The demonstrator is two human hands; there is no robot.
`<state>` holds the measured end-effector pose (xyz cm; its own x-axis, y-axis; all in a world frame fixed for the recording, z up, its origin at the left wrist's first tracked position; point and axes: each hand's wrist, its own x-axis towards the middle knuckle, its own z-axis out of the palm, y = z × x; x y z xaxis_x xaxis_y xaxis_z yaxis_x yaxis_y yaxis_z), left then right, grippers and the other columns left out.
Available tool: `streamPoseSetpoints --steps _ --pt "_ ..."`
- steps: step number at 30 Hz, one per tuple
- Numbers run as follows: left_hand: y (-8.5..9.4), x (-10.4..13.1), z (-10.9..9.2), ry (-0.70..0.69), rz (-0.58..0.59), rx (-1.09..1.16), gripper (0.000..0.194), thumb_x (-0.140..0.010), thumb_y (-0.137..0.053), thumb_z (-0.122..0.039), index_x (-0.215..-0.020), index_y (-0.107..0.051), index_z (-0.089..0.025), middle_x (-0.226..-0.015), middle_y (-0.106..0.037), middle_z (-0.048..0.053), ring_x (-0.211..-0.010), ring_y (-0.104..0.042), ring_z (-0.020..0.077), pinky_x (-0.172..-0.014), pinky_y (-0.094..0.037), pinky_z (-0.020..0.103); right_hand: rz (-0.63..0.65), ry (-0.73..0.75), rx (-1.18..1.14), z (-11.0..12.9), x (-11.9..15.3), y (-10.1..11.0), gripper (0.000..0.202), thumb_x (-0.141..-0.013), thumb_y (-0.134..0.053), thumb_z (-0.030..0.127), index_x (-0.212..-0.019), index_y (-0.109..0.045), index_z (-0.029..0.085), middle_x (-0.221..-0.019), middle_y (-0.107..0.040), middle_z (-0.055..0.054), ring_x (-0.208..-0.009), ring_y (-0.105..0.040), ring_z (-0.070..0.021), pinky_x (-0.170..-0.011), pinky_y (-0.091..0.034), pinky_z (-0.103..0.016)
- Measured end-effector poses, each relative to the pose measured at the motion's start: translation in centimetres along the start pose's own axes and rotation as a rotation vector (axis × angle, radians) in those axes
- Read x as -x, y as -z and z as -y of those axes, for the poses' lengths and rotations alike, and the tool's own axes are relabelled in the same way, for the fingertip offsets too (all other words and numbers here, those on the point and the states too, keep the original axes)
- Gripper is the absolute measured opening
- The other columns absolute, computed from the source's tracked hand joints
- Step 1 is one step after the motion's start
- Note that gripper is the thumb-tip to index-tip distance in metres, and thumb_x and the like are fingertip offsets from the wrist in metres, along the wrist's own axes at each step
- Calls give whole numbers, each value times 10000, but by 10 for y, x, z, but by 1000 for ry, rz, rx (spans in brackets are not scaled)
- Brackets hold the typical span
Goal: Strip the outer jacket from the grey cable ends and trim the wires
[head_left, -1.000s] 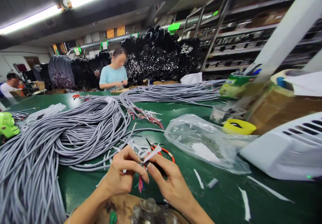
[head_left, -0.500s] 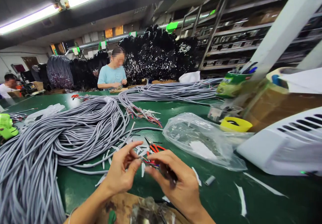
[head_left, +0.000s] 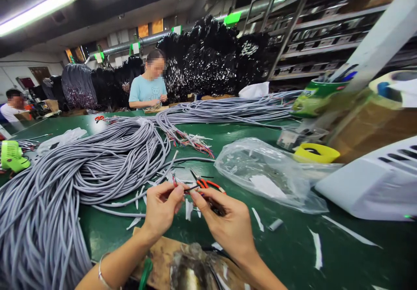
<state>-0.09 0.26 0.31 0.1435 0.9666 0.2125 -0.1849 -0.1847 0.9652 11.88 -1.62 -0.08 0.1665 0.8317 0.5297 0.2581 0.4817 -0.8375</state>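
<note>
In the middle of the head view my left hand (head_left: 163, 209) is closed in a pinch on thin coloured wires (head_left: 174, 179), their red ends sticking up past the fingers. My right hand (head_left: 230, 225) pinches a thin black wire (head_left: 192, 188) that spans the small gap between both hands. Whether it is bare wire or sleeving is too small to tell. Just beyond my fingertips lie pliers (head_left: 208, 183) with red handles, among white paper-like scraps (head_left: 189, 209). A large bundle of grey cables (head_left: 107, 164) spreads over the green table to my left.
A clear plastic bag (head_left: 260, 173) lies right of the pliers. Farther right are a yellow tape roll (head_left: 316, 152), a green pen tub (head_left: 317, 97) and a white vented device (head_left: 374, 181). A wooden board (head_left: 166, 255) sits close below my hands. A co-worker (head_left: 150, 81) works across the table.
My hands have come closer together, and my left fingers have closed into a pinch. The black wire now shows between them. The camera view has shifted slightly.
</note>
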Motion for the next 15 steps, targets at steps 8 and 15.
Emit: streamPoseSetpoints --steps 8,15 --pt "8 -5 -2 193 132 146 407 -611 -674 -466 -520 -520 -101 -413 -296 -83 -355 -201 1 -359 -107 171 377 -240 80 -16 -16 7 352 -735 -478 436 -565 -586 147 -476 -487 11 -422 -392 -92 -421 -332 -219" --pt "9 -15 9 177 201 93 335 -681 -631 -390 -808 -619 -80 -521 -423 -43 -435 -336 33 -420 -216 178 713 -173 712 -35 -33 32 181 -758 -541 265 -840 -682 186 -854 -676 -40 -793 -595 -163 -700 -416 -213"
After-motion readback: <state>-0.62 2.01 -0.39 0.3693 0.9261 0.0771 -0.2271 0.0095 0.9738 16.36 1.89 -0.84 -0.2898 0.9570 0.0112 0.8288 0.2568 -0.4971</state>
